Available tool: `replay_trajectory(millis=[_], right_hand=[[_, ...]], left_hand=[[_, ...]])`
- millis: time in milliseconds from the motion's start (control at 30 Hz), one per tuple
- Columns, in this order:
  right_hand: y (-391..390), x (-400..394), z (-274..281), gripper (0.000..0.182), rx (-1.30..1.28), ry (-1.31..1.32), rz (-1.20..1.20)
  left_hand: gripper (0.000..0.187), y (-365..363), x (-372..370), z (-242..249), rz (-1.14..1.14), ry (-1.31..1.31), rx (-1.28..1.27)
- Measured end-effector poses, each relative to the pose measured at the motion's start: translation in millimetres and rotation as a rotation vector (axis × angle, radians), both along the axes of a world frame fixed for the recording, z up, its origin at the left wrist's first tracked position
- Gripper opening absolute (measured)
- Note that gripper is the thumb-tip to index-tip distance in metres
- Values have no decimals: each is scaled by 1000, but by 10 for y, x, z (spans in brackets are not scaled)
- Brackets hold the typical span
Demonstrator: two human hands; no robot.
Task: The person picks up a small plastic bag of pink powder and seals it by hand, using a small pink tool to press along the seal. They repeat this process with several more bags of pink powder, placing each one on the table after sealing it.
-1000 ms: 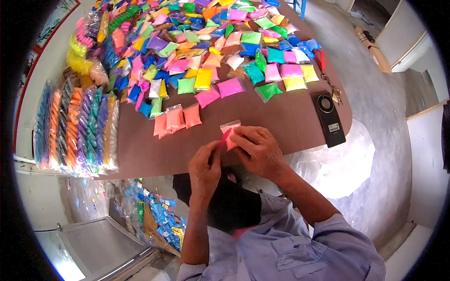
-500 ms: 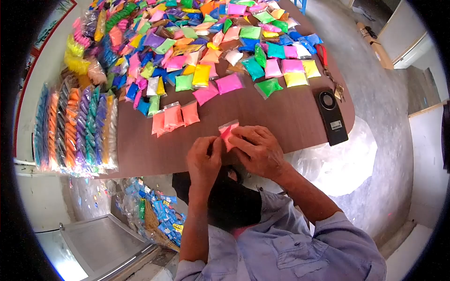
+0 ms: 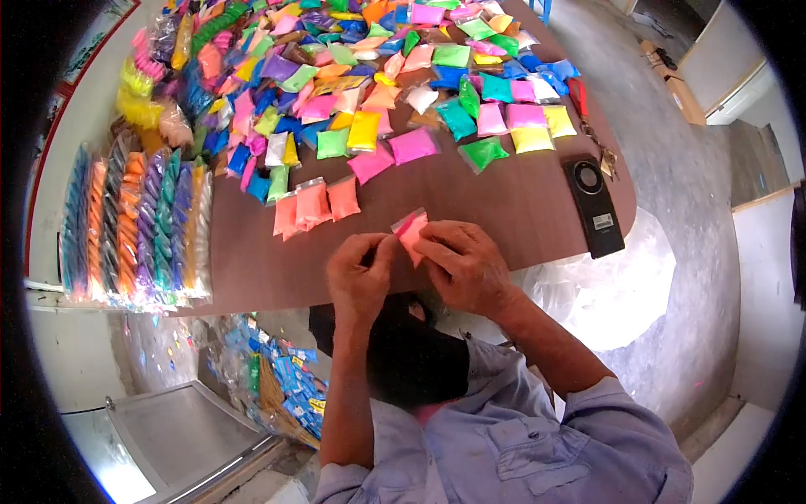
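Note:
My right hand (image 3: 470, 265) pinches a small clear zip bag (image 3: 411, 235) with coral-pink contents, held tilted above the table's front edge. A darker pink strip runs along the bag's top. My left hand (image 3: 359, 273) is closed, thumb against curled forefinger, right beside the bag's upper left corner. Whether those fingertips grip anything is hidden. Just beyond my left hand lie several filled coral bags (image 3: 313, 206), side by side on the brown table (image 3: 252, 269).
Many small bags in bright colours (image 3: 361, 84) cover the table's far part. Long twisted packs (image 3: 134, 227) stand at the left edge. On the right lie a black device (image 3: 594, 210) and keys on a red strap (image 3: 579, 101). Blue packets (image 3: 294, 378) and a broom (image 3: 273, 395) are below left.
My left hand has shifted slightly left and up, away from the bag's middle. The bag's pink top strip shows more fully now, and my right hand still holds it.

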State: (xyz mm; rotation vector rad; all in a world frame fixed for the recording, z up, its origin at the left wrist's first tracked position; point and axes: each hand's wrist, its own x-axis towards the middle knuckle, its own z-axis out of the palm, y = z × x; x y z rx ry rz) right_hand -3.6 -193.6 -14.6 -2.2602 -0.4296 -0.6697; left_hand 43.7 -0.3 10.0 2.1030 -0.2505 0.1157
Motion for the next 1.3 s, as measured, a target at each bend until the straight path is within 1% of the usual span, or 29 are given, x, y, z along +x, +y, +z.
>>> replay_trajectory(millis=[33, 100, 233, 300, 333, 400, 533, 633, 700, 733, 800, 833, 900, 967, 1000, 1133, 1200, 1233, 1300], right_hand=[[4, 4, -3, 35, -14, -10, 11], [7, 17, -29, 35, -17, -22, 15], [-11, 0, -8, 35, -10, -9, 12], [0, 11, 12, 33, -8, -15, 5], [6, 15, 20, 30, -5, -21, -3], [0, 6, 13, 31, -9, -11, 6], [-6, -6, -3, 32, -8, 3, 9], [11, 2, -19, 33, -10, -7, 3], [13, 10, -52, 33, -16, -9, 11], [5, 11, -62, 34, -24, -11, 14], [-15, 4, -65, 34, -25, -12, 8], [-20, -2, -64, 34, -25, -14, 4], [-12, 0, -74, 34, -24, -14, 1], [4, -1, -62, 33, -22, -14, 1], [13, 1, -40, 30, -16, -27, -12], [-16, 2, 17, 28, -10, -24, -14], [-5, 3, -8, 28, 1, -39, -27], [7, 10, -21, 28, 12, -61, -33], [10, 14, -44, 30, 7, -39, -18]], left_hand=[[14, -11, -10, -4, 5, 1, 0], [13, -52, -9, -9, -61, -28, 68], [12, -65, 49, -18, -47, -43, 84], [12, -43, 93, -2, -52, -46, 152], [12, -29, 110, -17, -51, -48, 152], [13, -23, 134, -64, -17, -50, 136], [13, -65, 101, -3, -4, -89, 118], [11, -130, 61, 101, -61, -128, 118], [12, -197, 65, 212, -119, -78, 218], [12, -196, 103, 195, -119, -78, 218], [14, -199, 193, 142, -159, -146, 288], [14, -210, 222, 148, -161, -145, 288], [17, -220, 277, 169, -158, -128, 384], [19, -241, 337, 189, -159, -116, 415], [20, -246, 347, 194, -161, -103, 444], [18, -231, 351, 142, -115, -59, 350], [16, -186, 238, 179, -63, -35, 272], [16, -162, 177, 169, -64, -33, 274], [14, -109, 55, 150, -59, -25, 193]])
